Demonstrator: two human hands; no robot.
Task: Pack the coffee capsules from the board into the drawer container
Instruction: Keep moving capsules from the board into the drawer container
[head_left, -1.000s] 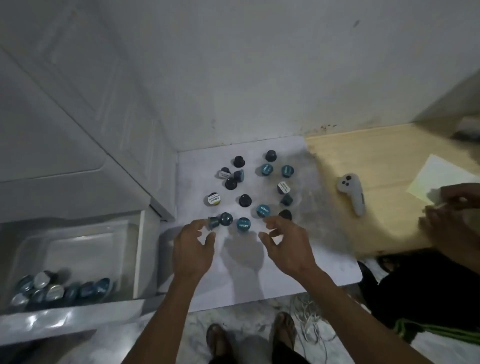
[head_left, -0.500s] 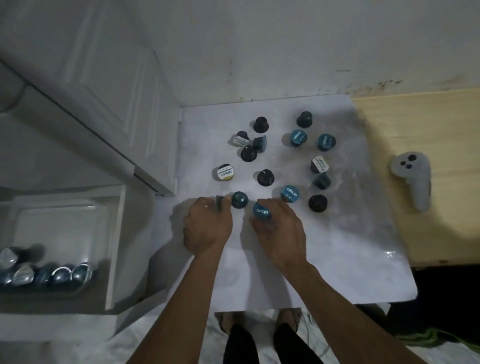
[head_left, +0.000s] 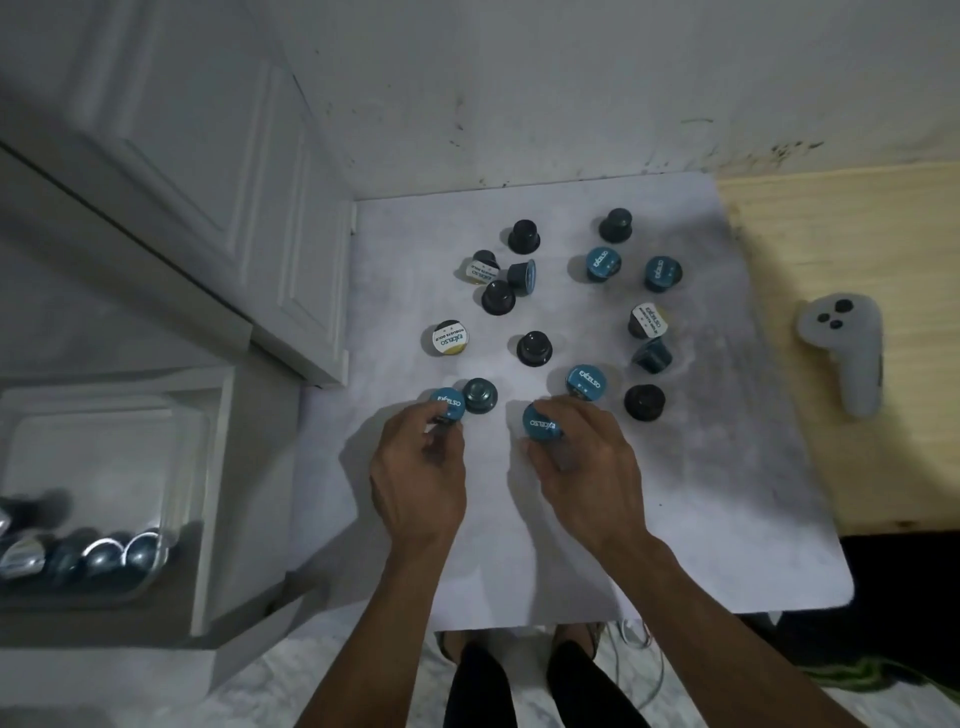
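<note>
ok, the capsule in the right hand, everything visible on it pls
The capsule in the right hand is a small round pod with a teal foil lid printed "EXCELSO" in white, tilted up toward the camera. The right hand pinches its body, which the fingers mostly hide. It sits at the near side of the white board; whether lifted is unclear.

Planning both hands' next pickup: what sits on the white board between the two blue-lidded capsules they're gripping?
Head view: one dark teal capsule standing lid-down, beside the left hand's capsule; toward the right hand's capsule, bare white board.
</note>
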